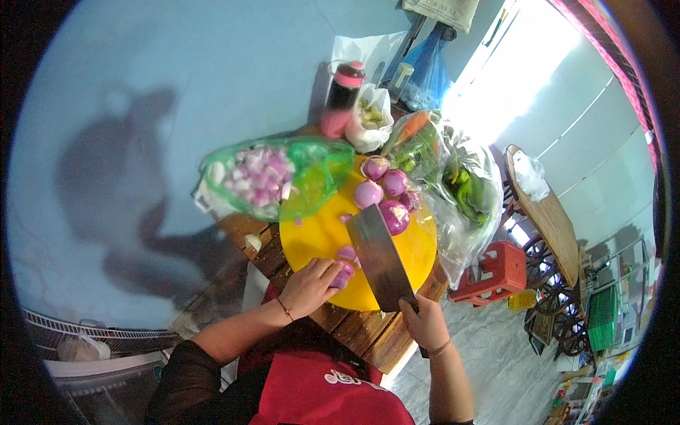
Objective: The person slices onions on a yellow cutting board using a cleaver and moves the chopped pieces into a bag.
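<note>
My left hand holds a cut purple onion down on a round yellow cutting board. In my right hand is the handle of a wide cleaver, its blade raised beside the cut onion. Small onion pieces lie near my left fingers. Several whole peeled onions sit at the board's far side, partly behind the blade. A green plastic bag with chopped onion inside rests over the board's far left edge.
Clear bags of green peppers and carrots stand right of the board. Behind are a white bag and a pink-and-black bottle. The wooden table adjoins a blue wall; a red stool stands at right.
</note>
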`<state>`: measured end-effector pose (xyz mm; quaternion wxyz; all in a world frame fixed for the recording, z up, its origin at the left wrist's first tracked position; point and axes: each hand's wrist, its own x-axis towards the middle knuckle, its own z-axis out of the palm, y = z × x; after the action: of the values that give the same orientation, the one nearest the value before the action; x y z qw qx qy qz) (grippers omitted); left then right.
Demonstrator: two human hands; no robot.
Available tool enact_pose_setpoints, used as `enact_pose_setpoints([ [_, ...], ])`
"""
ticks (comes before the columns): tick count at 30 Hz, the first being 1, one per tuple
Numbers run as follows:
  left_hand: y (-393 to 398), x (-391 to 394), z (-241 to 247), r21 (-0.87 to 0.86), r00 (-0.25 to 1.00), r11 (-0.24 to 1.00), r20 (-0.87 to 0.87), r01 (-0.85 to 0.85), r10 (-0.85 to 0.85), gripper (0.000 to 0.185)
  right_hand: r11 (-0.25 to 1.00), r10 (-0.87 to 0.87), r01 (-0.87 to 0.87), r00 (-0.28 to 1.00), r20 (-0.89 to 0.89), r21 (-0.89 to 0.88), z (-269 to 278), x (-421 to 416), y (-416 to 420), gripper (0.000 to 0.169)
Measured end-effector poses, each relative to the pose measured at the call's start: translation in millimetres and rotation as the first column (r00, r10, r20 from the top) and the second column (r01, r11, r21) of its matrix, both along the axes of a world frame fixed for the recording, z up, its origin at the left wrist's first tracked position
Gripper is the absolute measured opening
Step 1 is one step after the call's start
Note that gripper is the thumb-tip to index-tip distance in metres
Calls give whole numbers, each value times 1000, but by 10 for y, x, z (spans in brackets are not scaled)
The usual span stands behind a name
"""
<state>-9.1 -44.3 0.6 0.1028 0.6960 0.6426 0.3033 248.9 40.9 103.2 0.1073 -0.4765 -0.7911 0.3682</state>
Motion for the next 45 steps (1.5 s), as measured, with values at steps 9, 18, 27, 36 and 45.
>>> enact_pose_setpoints([
  [9,22,-111,-25,108,996,991,-51,75,-69,66,994,97,-102,986,137,33,-24,37,-165,23],
  [18,-71,181,-81,81,969,968,88,-238,231,60,968,164,-200,961,224,148,-64,-222,-112,26],
  [27,-95,85,18,50,960,982,224,-181,166,62,981,124,-148,976,181,123,-13,-152,-50,27],
  [36,44,-278,-73,-75,963,996,267,57,-35,39,971,137,-186,947,290,149,-17,-182,-83,26],
  [45,-63,-107,117,220,985,975,172,-17,-21,50,987,139,-151,973,182,54,89,-114,-30,26],
])
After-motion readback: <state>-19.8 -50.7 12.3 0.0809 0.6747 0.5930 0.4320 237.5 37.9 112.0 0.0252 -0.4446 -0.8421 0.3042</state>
